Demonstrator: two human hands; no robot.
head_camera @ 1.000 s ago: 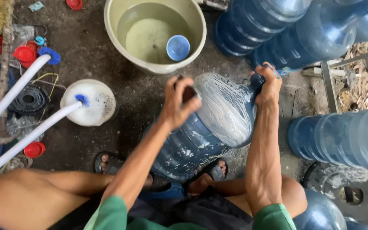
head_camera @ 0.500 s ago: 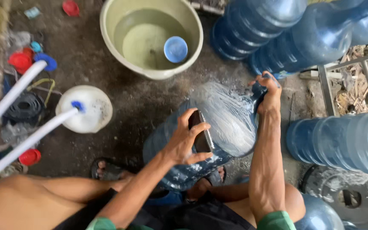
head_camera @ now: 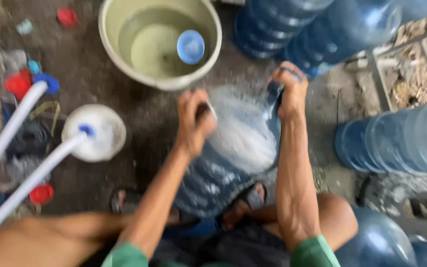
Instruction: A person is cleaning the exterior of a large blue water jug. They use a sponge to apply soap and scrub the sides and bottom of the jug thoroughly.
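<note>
Down on the dark wet ground [head_camera: 124,163] we see a big blue water jug [head_camera: 233,158] lying on its side between our knees, its neck end pointing away from us. It is the biggest thing close to us, and white soapy foam covers its upper part. More blue jugs [head_camera: 322,24] lie past it by the top edge, one more [head_camera: 401,141] lies at the right edge, and two round ones [head_camera: 386,242] sit in the bottom right corner. They block the ground on that side.

Next comes a pale round basin [head_camera: 160,81] at the top, half full of cloudy water, with a small blue cup [head_camera: 191,47] floating in it. Two white pipes [head_camera: 11,128] slant in from the left edge and cross in front of a white round lid [head_camera: 95,132] with a blue knob.

Our left hand [head_camera: 193,121] is closed around a small dark scrubbing thing, too blurry to name, and presses it on the foamy jug. Our right hand [head_camera: 288,86] is wrapped tight around the jug's neck.

Smallest are the red caps [head_camera: 18,84] and blue caps [head_camera: 48,84] scattered by the left edge.
</note>
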